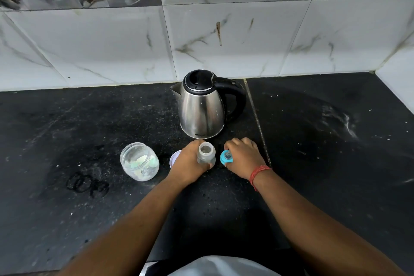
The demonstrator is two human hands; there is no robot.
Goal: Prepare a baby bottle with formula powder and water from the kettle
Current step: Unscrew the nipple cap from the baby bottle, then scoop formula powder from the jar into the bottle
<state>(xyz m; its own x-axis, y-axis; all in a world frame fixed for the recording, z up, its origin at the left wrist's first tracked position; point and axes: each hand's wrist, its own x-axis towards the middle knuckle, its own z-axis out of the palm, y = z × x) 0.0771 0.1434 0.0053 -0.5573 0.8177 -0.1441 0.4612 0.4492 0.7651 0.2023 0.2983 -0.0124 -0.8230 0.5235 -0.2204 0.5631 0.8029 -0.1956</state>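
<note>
Clear plastic, the bottle (206, 155) stands upright and open in our left hand (192, 161), just near of the kettle (201, 105), while our right hand (243, 155) beside it grips the blue teat cap (226, 157).

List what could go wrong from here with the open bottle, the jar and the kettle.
1. The bottle is narrow-mouthed; powder or kettle water may miss and spill, possibly onto the left hand gripping it.
2. The open jar stands beside the left forearm; a sweep could tip it.
3. The teat cap in the right hand nears the dusty counter.
</note>
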